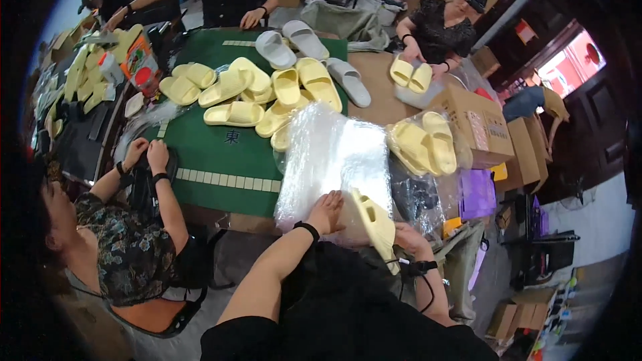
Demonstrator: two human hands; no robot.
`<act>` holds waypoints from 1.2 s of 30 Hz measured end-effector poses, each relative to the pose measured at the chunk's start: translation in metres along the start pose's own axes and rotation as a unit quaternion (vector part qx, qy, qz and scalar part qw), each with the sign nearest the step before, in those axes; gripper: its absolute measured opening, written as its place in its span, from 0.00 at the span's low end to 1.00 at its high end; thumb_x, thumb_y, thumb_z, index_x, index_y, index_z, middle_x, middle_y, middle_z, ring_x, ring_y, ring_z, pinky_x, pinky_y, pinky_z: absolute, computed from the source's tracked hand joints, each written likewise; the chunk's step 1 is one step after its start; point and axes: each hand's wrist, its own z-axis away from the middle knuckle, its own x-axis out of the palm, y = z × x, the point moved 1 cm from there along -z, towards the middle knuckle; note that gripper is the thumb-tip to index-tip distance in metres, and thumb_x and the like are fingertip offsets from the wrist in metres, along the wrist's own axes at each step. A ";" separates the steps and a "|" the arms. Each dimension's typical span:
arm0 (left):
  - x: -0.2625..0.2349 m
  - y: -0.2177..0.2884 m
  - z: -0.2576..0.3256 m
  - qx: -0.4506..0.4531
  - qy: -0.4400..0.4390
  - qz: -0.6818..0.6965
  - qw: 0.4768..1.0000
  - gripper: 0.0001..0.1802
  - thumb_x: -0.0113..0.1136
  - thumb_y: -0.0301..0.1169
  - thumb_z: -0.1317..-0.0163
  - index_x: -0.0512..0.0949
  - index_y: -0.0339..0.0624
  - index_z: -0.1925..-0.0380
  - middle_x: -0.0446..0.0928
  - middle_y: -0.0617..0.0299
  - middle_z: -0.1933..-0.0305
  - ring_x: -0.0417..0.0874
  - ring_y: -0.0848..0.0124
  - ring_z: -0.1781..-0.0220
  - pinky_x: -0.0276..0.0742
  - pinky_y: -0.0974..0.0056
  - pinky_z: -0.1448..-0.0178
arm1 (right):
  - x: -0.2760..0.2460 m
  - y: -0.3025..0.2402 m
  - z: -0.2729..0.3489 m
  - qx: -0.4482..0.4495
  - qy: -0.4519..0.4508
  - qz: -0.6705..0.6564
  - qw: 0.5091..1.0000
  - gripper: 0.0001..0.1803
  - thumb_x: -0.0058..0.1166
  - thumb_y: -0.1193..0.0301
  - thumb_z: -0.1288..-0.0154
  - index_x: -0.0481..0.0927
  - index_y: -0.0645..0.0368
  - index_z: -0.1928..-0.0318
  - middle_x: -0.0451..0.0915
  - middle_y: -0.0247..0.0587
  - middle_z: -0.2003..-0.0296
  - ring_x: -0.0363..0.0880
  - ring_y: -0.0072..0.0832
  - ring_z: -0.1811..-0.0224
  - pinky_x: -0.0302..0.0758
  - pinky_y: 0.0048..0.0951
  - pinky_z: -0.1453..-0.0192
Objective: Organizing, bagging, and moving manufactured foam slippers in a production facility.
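Note:
My left hand lies with its fingers stretched out on the near part of a shiny stack of clear plastic bags. Just right of it, a pale yellow slipper is tilted up on edge, its upper end over the stack. My right hand grips this slipper from the right; its fingertips are partly hidden behind it, and I cannot tell whether a second slipper is behind. Beyond the stack is a heap of yellow slippers. A bagged yellow pair lies to the right.
Grey slippers lie at the far side of the green table mat. An open cardboard box and a purple packet are on the right. Co-workers are around the table; one at far right handles a yellow pair.

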 end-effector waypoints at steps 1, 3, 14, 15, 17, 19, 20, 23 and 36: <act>-0.003 0.000 -0.003 -0.009 -0.046 -0.034 0.998 0.46 0.54 0.55 0.48 0.52 0.36 0.37 0.47 0.51 0.31 0.45 0.57 0.29 0.41 0.56 0.29 | 0.003 -0.003 0.002 -0.020 -0.050 0.036 0.998 0.17 0.47 0.72 0.36 0.71 0.67 0.49 0.76 0.36 0.54 0.75 0.22 0.57 0.71 0.22 0.52; -0.007 -0.001 -0.006 -0.010 -0.074 -0.049 0.996 0.44 0.54 0.53 0.47 0.54 0.36 0.38 0.48 0.51 0.31 0.46 0.57 0.30 0.41 0.55 0.30 | 0.006 -0.004 0.000 -0.014 -0.027 0.059 0.998 0.17 0.48 0.71 0.37 0.72 0.67 0.50 0.77 0.37 0.56 0.76 0.23 0.57 0.72 0.23 0.52; -0.048 -0.010 0.009 0.017 -0.048 -0.052 0.997 0.36 0.54 0.51 0.46 0.58 0.57 0.38 0.55 0.44 0.36 0.54 0.50 0.34 0.49 0.48 0.35 | -0.014 0.012 -0.005 -0.077 0.019 -0.094 0.992 0.17 0.47 0.66 0.35 0.72 0.62 0.50 0.77 0.37 0.57 0.77 0.26 0.56 0.74 0.35 0.51; -0.049 -0.009 0.011 0.085 -0.053 -0.079 0.992 0.37 0.54 0.53 0.47 0.57 0.61 0.37 0.53 0.42 0.35 0.52 0.50 0.33 0.48 0.49 0.34 | -0.015 0.011 -0.005 -0.077 0.050 -0.086 0.992 0.17 0.47 0.66 0.36 0.72 0.63 0.50 0.77 0.38 0.57 0.77 0.28 0.57 0.75 0.35 0.52; -0.047 -0.010 0.010 0.077 -0.063 -0.122 0.987 0.37 0.53 0.53 0.47 0.56 0.65 0.37 0.51 0.43 0.34 0.51 0.49 0.32 0.48 0.49 0.34 | -0.016 0.008 -0.006 -0.078 0.079 -0.078 0.991 0.17 0.47 0.66 0.37 0.73 0.63 0.51 0.78 0.40 0.57 0.78 0.29 0.58 0.75 0.35 0.53; -0.037 -0.011 0.007 0.067 -0.074 -0.154 0.983 0.36 0.52 0.54 0.46 0.55 0.68 0.36 0.49 0.43 0.33 0.49 0.49 0.32 0.47 0.49 0.33 | -0.015 0.005 -0.007 -0.070 0.074 -0.094 0.990 0.17 0.48 0.67 0.37 0.72 0.63 0.50 0.78 0.39 0.57 0.78 0.28 0.58 0.75 0.31 0.53; -0.032 -0.012 0.006 0.059 -0.039 -0.129 0.989 0.35 0.52 0.53 0.45 0.56 0.67 0.37 0.49 0.43 0.33 0.50 0.48 0.32 0.48 0.49 0.33 | -0.015 0.003 -0.007 -0.070 0.073 -0.095 0.990 0.17 0.48 0.67 0.37 0.72 0.63 0.50 0.78 0.39 0.57 0.78 0.28 0.58 0.75 0.31 0.53; -0.016 -0.015 0.006 0.055 0.038 -0.066 0.996 0.29 0.50 0.49 0.43 0.61 0.65 0.39 0.51 0.46 0.33 0.53 0.49 0.33 0.50 0.50 0.34 | -0.014 -0.001 -0.007 -0.056 0.081 -0.069 0.993 0.16 0.49 0.67 0.37 0.74 0.61 0.51 0.77 0.33 0.58 0.75 0.20 0.57 0.73 0.27 0.54; -0.031 -0.037 -0.052 -0.060 0.088 0.059 0.993 0.20 0.43 0.39 0.36 0.69 0.50 0.46 0.64 0.47 0.41 0.62 0.49 0.39 0.58 0.52 0.37 | 0.028 -0.050 0.005 -0.092 -0.170 0.182 0.964 0.18 0.53 0.70 0.41 0.75 0.67 0.53 0.72 0.38 0.49 0.70 0.23 0.50 0.67 0.24 0.46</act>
